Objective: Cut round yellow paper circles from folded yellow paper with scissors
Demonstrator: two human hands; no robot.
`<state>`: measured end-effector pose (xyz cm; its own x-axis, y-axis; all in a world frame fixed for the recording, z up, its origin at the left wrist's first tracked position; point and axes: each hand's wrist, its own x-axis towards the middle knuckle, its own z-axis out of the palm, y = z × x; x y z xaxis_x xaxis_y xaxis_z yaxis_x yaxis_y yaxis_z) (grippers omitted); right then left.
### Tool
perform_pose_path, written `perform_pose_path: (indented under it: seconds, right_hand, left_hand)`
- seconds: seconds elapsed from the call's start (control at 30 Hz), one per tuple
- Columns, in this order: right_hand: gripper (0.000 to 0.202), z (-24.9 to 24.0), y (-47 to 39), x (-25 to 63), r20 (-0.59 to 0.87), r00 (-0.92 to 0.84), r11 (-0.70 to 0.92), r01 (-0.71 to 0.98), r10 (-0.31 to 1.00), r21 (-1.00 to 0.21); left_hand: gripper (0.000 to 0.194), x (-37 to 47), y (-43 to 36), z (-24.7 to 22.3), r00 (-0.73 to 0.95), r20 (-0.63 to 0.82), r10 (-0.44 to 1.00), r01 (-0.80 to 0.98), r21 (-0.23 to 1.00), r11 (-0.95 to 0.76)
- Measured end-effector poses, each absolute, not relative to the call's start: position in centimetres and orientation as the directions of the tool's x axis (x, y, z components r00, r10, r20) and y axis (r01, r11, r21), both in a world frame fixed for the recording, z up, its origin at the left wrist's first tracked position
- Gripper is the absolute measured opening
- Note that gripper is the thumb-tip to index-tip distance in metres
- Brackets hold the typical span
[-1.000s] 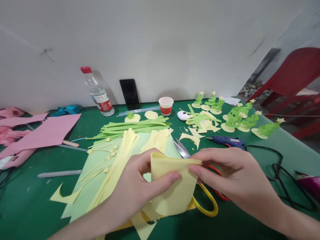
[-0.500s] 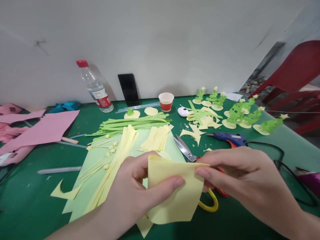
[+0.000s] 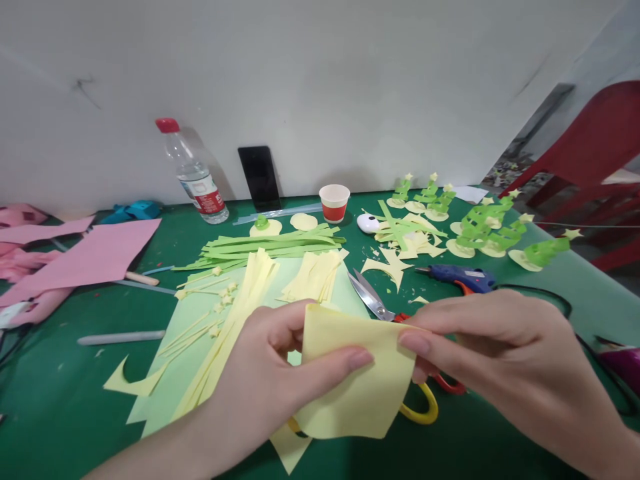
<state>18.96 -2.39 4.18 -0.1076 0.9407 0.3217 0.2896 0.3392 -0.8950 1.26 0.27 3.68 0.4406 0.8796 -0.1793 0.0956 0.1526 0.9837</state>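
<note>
A folded piece of pale yellow paper (image 3: 357,393) is held up between both hands over the table. My left hand (image 3: 295,373) grips its left side, thumb flat across the front and fingers behind it. With thumb and forefinger my right hand (image 3: 480,353) pinches its upper right corner. Behind the paper lie scissors (image 3: 373,297) with red handles, blades pointing away, partly hidden. A yellow handle loop (image 3: 423,407) shows below the paper. Yellow paper strips (image 3: 250,293) and small paper stars (image 3: 225,300) rest on light green sheets (image 3: 175,353) beside my left hand.
Green strips (image 3: 270,245), a paper cup (image 3: 335,203), a phone (image 3: 260,179) and a bottle (image 3: 200,183) stand or lie toward the wall. A blue glue gun (image 3: 457,277) with a cord is right, below several green spiral paper trees (image 3: 470,230). Pink sheets (image 3: 105,257) lie left.
The paper's rounded fold at the upper left now looks flatter and more pressed together. My right hand has shifted slightly right, still pinching the corner; the left keeps its hold.
</note>
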Motion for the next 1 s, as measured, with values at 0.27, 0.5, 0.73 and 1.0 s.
perform_pose_path:
  seconds: [0.27, 0.5, 0.73, 1.0]
  right_hand:
    - [0.015, 3.7, -1.4, 19.8, 0.100, -0.005, 0.100, 0.114, 0.995, -0.988]
    - [0.009, 3.9, 0.1, 21.3, -0.013, -0.132, 0.003, 0.122, 0.991, -0.993]
    - [0.013, 3.9, 0.8, 20.6, -0.138, -0.484, 0.194, 0.574, 0.864, -0.796]
    - [0.020, 3.6, -0.3, 19.4, -0.172, -0.415, 0.060, 0.489, 0.893, -0.870]
  left_hand:
    - [0.024, 0.5, 1.5, 3.1, 0.425, -0.202, 0.882, 0.158, 0.976, 0.147]
    - [0.028, 0.7, 2.4, 3.1, 0.348, -0.137, 0.928, 0.312, 0.950, 0.024]
    - [0.037, 1.3, 2.3, 3.2, 0.574, -0.357, 0.737, 0.474, 0.879, 0.057]
    - [0.034, 1.3, 1.4, 3.3, 0.610, -0.365, 0.704, 0.531, 0.847, -0.020]
